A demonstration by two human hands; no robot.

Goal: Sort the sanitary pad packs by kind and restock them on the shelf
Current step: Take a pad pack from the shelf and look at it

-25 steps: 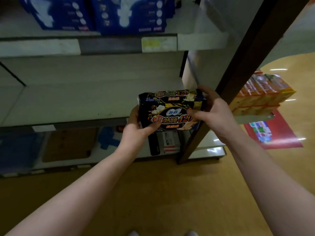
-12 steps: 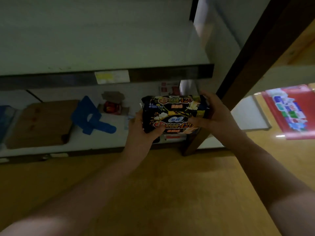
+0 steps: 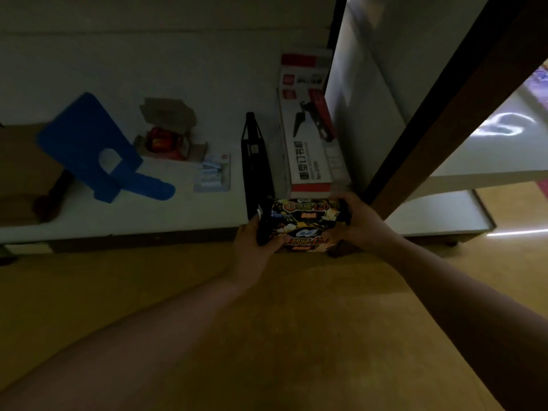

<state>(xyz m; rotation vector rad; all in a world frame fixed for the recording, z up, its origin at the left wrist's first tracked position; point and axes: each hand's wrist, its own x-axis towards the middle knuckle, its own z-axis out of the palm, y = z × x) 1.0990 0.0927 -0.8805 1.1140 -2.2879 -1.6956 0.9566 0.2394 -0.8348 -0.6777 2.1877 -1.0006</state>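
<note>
The black, brightly printed soft pad pack [image 3: 302, 225] is wrapped in glossy plastic film. The white flat shelf board [image 3: 178, 215] looks smooth and matt. The blue flat cut-out sheet [image 3: 89, 146] is matt, plastic or foam; which one is unclear. The open brown box [image 3: 169, 114] is raw, dull cardboard. The long white-and-red box [image 3: 311, 149] is printed card with a slight sheen. The dark brown upright post [image 3: 444, 114] looks smooth. The yellow-brown floor [image 3: 267, 321] is smooth and faintly reflective.
</note>
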